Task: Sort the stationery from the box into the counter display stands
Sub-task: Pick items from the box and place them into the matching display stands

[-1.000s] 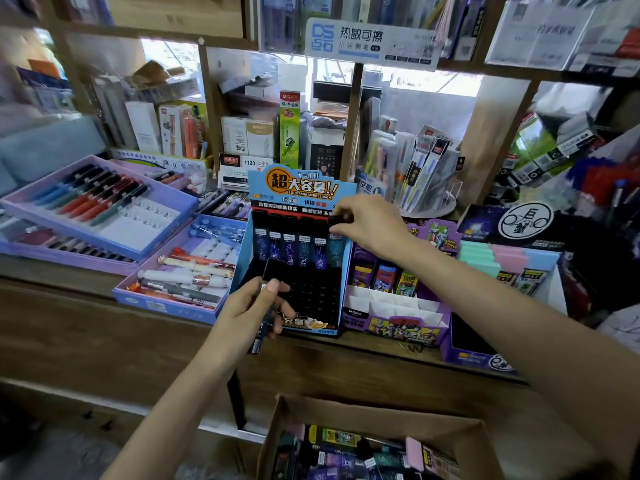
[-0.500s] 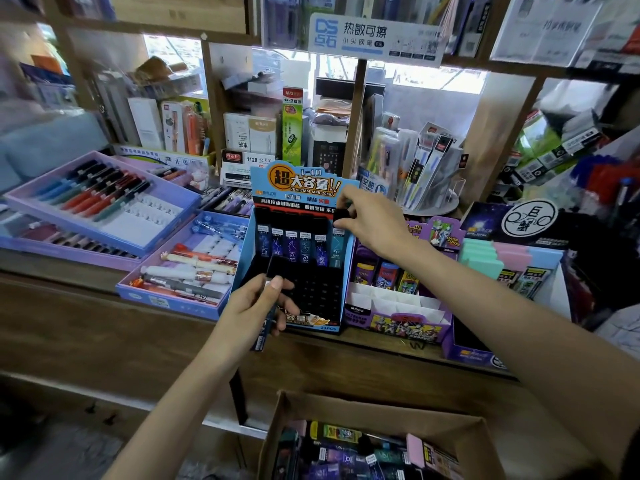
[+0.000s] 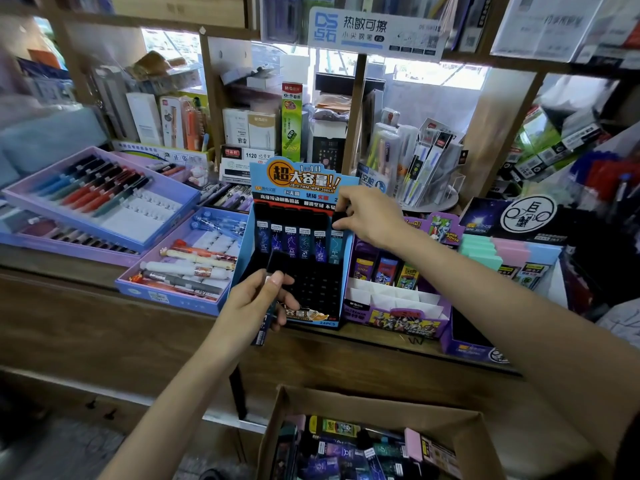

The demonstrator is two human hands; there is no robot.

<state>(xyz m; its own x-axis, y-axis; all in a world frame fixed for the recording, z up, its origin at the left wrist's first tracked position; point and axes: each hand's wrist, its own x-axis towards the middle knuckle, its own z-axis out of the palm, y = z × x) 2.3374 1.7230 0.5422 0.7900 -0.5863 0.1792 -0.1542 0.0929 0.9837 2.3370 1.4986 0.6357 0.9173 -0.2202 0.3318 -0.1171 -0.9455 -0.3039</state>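
At mid-frame, over the blue stand [image 3: 298, 181] on the worktop [image 3: 381, 336], the right grip [image 3: 367, 216] pinched the black cap of a lead tube [image 3: 336, 249]. That tube stood in the rightmost slot of the back row, beside five others. Seating step, by my read, and close to finished. Lower left of the stand, the left grip [image 3: 256, 306] was curled round spare tubes [image 3: 262, 332], their ends poking out below. Next call: release up top, draw a spare, line it up with an empty front slot. Slim things, dark, star-patterned, black-capped. Bottom edge, the box [image 3: 381, 407] sat well stocked.
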